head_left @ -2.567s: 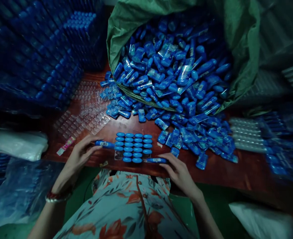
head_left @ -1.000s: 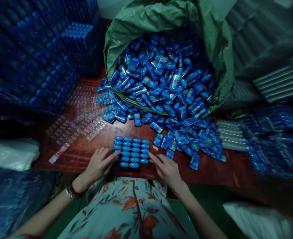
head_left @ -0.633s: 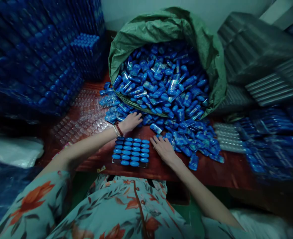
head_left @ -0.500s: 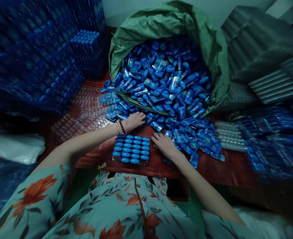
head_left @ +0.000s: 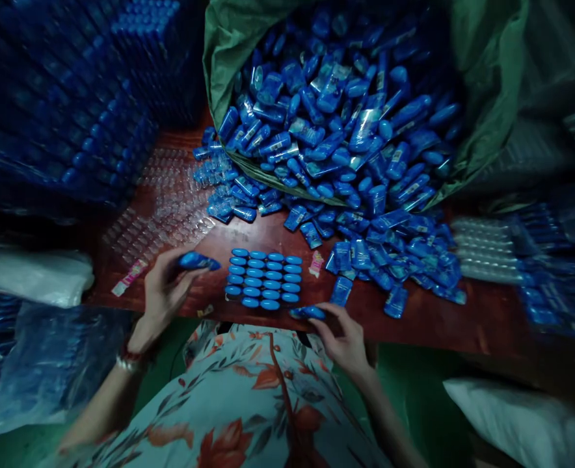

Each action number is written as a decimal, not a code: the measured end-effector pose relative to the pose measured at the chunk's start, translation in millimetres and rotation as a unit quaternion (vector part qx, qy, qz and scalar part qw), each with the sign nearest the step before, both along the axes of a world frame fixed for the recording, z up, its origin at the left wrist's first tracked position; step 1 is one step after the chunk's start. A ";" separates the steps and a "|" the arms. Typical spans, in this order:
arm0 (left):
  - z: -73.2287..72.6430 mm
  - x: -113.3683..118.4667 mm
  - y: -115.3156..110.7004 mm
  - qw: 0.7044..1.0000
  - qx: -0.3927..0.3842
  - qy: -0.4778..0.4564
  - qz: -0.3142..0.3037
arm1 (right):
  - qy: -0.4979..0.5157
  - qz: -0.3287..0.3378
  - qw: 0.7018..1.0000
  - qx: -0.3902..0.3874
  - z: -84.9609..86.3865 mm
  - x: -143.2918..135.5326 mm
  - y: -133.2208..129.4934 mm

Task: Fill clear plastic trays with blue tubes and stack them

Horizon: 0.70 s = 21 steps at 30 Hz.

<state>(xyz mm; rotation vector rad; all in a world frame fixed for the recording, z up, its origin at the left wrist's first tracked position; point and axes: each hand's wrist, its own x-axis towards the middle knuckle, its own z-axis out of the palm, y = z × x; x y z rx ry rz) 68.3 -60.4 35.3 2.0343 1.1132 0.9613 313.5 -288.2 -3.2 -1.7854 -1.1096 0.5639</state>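
Note:
My left hand pinches a small blue bottle left of a block of similar bottles. My right hand grips another blue bottle near the table's front edge, by the block's lower right corner. The block of upright blue bottles stands in close rows with rounded blue ends up; a bit of clear tray shows at its lower left. Beyond it, a green sack lies with its mouth toward me, spilling loose blue bottles onto the reddish-brown table.
Clear moulded trays lie at left, beside tall stacks of packed blue bottles. Pink-and-white wrappers rest on the table. A silvery ridged tray and more packed bottles are at right.
Both hands have drawn back from the loose bottles toward me, each now with a blue bottle. My left hand moved left, my right slightly right. The view has tilted down.

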 end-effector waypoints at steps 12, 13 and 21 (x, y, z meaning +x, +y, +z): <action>-33.5 -7.1 -67.9 0.968 -0.215 -0.048 0.118 | 0.184 -0.110 0.976 -0.043 3.5 -9.9 17.0; -34.0 -5.6 -68.0 0.958 -0.248 -0.063 0.131 | 0.223 -0.103 0.967 -0.063 3.8 -9.4 16.4; -35.0 -14.2 -75.2 0.948 -0.297 -0.068 0.091 | 0.402 -0.135 0.901 -0.094 -6.8 -21.4 2.9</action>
